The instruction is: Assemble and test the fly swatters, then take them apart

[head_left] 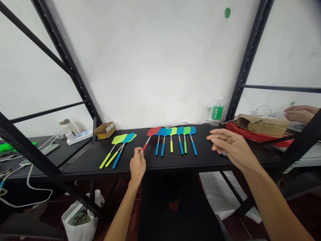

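My left hand is closed round the handle of a red fly swatter, whose head points away toward the wall. To its right lie several fly swatters in a row: blue ones, a yellow one and a green one, handles toward me, heads partly overlapping. Left of my left hand, two yellow-green swatters and a blue swatter lie fanned with heads overlapping. My right hand hovers above the table's right part, fingers apart, holding nothing. A small object beneath its palm is mostly hidden.
A plastic bottle with a green label stands by the wall. An open cardboard box sits at the black table's left end. Black shelf posts rise at both sides. Rightward lies a brown package on red plastic; another person's hand shows beyond.
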The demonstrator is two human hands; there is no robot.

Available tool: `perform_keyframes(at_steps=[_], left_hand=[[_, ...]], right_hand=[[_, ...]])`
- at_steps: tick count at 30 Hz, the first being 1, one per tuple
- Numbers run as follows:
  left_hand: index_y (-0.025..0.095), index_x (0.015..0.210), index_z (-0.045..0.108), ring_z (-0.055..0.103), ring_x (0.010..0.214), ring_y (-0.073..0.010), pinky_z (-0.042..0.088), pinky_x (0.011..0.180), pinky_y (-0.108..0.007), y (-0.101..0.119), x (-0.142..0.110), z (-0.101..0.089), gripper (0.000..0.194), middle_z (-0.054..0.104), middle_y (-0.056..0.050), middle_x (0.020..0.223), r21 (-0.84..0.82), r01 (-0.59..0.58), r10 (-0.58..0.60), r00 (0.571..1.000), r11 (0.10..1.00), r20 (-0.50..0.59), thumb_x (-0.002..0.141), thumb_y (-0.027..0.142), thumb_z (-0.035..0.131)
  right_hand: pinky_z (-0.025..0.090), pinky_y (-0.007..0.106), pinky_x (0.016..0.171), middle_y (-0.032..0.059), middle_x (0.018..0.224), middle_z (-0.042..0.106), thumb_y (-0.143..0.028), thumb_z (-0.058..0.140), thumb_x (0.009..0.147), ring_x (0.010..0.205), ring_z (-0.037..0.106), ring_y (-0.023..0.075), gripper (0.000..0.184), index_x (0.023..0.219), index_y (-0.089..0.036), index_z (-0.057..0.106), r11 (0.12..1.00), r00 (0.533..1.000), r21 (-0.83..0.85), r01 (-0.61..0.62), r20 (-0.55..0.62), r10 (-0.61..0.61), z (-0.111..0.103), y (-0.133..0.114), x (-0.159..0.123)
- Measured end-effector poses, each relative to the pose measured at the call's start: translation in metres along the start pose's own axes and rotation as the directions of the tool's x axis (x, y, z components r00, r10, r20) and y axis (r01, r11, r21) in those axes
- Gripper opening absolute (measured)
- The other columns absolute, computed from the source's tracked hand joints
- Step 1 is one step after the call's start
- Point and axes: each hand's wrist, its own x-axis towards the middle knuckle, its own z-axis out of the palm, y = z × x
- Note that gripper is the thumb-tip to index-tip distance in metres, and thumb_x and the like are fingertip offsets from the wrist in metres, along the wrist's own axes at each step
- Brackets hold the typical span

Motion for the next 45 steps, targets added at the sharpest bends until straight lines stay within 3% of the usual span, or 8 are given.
perform_keyframes(at_steps=[6,14,18,24,33,36,40,45], left_hand=[[0.021,0.117,0.052,0.062,0.062,-0.0244,0.038,0.076,-0.035,0.008,-0.008,0.008,0.034,0.062,0.000,0.060,0.240,-0.100,0.098,0.995,0.965,0.023,0.103,0.034,0.024],[0.020,0.135,0.056,0.060,0.105,-0.0304,0.040,0.087,-0.041,0.001,-0.007,0.012,0.048,0.064,-0.014,0.122,0.366,-0.257,0.244,0.966,0.894,0.082,0.100,0.045,0.034],[0.025,0.132,0.059,0.057,0.109,-0.0297,0.041,0.088,-0.039,0.002,-0.009,0.011,0.044,0.062,-0.010,0.129,0.318,-0.303,0.295,0.953,0.898,0.075,0.098,0.044,0.039],[0.023,0.095,0.068,0.059,0.095,-0.0248,0.043,0.078,-0.034,0.007,-0.013,0.009,0.031,0.067,-0.006,0.104,0.193,-0.274,0.281,0.960,0.942,-0.006,0.098,0.036,0.040],[0.025,0.106,0.067,0.061,0.105,-0.0242,0.044,0.092,-0.036,0.000,-0.002,-0.001,0.025,0.067,-0.003,0.118,0.067,-0.348,0.344,0.937,0.935,0.063,0.094,0.029,0.046],[0.023,0.107,0.068,0.061,0.106,-0.0268,0.044,0.094,-0.038,-0.019,0.012,-0.022,0.025,0.067,-0.006,0.118,0.169,-0.264,0.270,0.963,0.950,-0.014,0.090,0.028,0.049],[0.021,0.118,0.067,0.059,0.109,-0.0372,0.044,0.089,-0.047,-0.055,0.025,-0.052,0.036,0.064,-0.015,0.121,0.430,0.103,-0.011,0.977,0.897,-0.211,0.086,0.034,0.054],[0.017,0.122,0.065,0.065,0.100,-0.0363,0.047,0.080,-0.043,-0.079,0.029,-0.062,0.046,0.071,-0.018,0.104,0.481,0.201,-0.195,0.979,0.853,-0.063,0.089,0.046,0.050]], right_hand=[[0.044,0.026,0.046,0.0117,0.100,0.074,-0.041,0.079,0.076,0.063,0.063,0.0165,0.033,0.102,-0.021,0.071,1.000,1.000,-0.003,-0.002,0.015,0.002,0.000,-0.001,0.000],[0.044,0.025,0.047,0.0113,0.101,0.074,-0.042,0.079,0.075,0.064,0.063,0.0161,0.032,0.100,-0.022,0.073,1.000,1.000,0.010,-0.001,0.014,0.001,0.001,-0.002,-0.001],[0.043,0.026,0.047,0.0111,0.101,0.074,-0.042,0.080,0.075,0.063,0.063,0.0162,0.032,0.099,-0.022,0.073,1.000,1.000,0.011,-0.004,0.015,0.004,0.000,-0.001,-0.001],[0.044,0.026,0.047,0.0124,0.102,0.074,-0.042,0.078,0.076,0.064,0.063,0.0163,0.032,0.100,-0.021,0.072,1.000,1.000,0.005,-0.005,0.013,0.005,0.000,0.001,0.000],[0.043,0.026,0.046,0.0115,0.100,0.074,-0.043,0.079,0.075,0.063,0.062,0.0173,0.033,0.099,-0.022,0.072,1.000,1.000,-0.019,-0.007,0.007,0.007,0.000,0.004,0.000],[0.043,0.026,0.047,0.0107,0.100,0.074,-0.044,0.079,0.075,0.063,0.062,0.0167,0.032,0.098,-0.023,0.073,1.000,1.000,-0.026,-0.007,-0.001,0.007,0.000,0.003,0.000],[0.044,0.026,0.048,0.0107,0.101,0.074,-0.043,0.079,0.075,0.063,0.062,0.0159,0.031,0.099,-0.023,0.073,1.000,1.000,-0.017,-0.023,0.012,0.023,0.003,0.005,0.001],[0.044,0.026,0.049,0.0119,0.102,0.074,-0.044,0.079,0.075,0.065,0.063,0.0168,0.033,0.099,-0.022,0.074,0.999,0.998,-0.025,-0.046,0.042,0.047,0.010,0.012,0.003]])
